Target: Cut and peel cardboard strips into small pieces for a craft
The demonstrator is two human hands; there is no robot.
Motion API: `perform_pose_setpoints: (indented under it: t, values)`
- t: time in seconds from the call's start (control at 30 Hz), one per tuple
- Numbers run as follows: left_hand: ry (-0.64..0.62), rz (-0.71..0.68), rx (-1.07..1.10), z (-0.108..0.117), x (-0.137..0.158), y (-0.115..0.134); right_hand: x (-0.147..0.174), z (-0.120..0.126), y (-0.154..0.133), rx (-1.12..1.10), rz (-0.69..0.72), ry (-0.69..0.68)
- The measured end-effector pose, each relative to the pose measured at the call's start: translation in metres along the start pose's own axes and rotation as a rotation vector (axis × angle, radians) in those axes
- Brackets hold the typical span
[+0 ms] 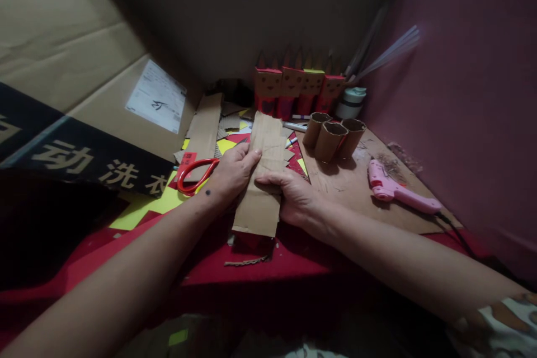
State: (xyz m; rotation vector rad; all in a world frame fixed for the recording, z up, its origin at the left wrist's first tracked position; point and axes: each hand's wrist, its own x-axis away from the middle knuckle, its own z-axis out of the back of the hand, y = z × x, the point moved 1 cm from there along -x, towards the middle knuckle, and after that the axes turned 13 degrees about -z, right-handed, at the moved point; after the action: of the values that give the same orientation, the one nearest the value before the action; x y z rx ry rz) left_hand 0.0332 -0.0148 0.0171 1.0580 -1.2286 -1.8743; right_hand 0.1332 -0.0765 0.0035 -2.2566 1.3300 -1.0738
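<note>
A long strip of brown cardboard (258, 207) is held lengthwise above the red-covered table (251, 271). My left hand (237, 170) grips its left edge, thumb on top and fingers hidden beneath. From the right, my right hand (297, 196) clasps the same strip a little nearer to me, its thumb also on the upper face. Red-handled scissors (197, 176) lie just left of my left hand, their blades hidden. Under and beyond the strip are scraps of yellow, red and corrugated card.
Three cardboard tubes (331, 142) stand on a brown board (348, 190), with a pink glue gun (398, 190) to their right. Several decorated cardboard figures (289, 86) line the back beside a lidded container (351, 103). A large carton (96, 67) fills the left side; a wall (470, 95) bounds the right.
</note>
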Motion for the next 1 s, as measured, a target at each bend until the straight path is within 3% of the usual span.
perform_pose_setpoints:
  t: [0.1, 0.2, 0.3, 0.4, 0.6, 1.0]
  values:
    - [-0.006, -0.037, -0.127, 0.007, -0.001, 0.001, -0.002, -0.002, -0.009, 0.015, 0.045, 0.038]
    - [-0.036, -0.217, -0.200, 0.020, 0.003, 0.007, -0.005, -0.002, -0.025, -0.005, 0.050, -0.015]
    - [-0.395, -0.514, -0.340, 0.028, 0.010, 0.018, -0.009, -0.001, -0.040, -0.040, -0.053, -0.077]
    - [-0.522, -0.656, -0.574, 0.026, 0.017, 0.025, -0.011, 0.003, -0.048, -0.049, -0.050, -0.083]
    - [-0.473, -0.701, -0.674, 0.013, 0.018, 0.020, -0.017, 0.006, -0.043, -0.041, -0.052, -0.097]
    - [-0.424, -0.707, -0.791, 0.002, 0.022, 0.016, -0.018, 0.005, -0.035, -0.138, 0.181, 0.153]
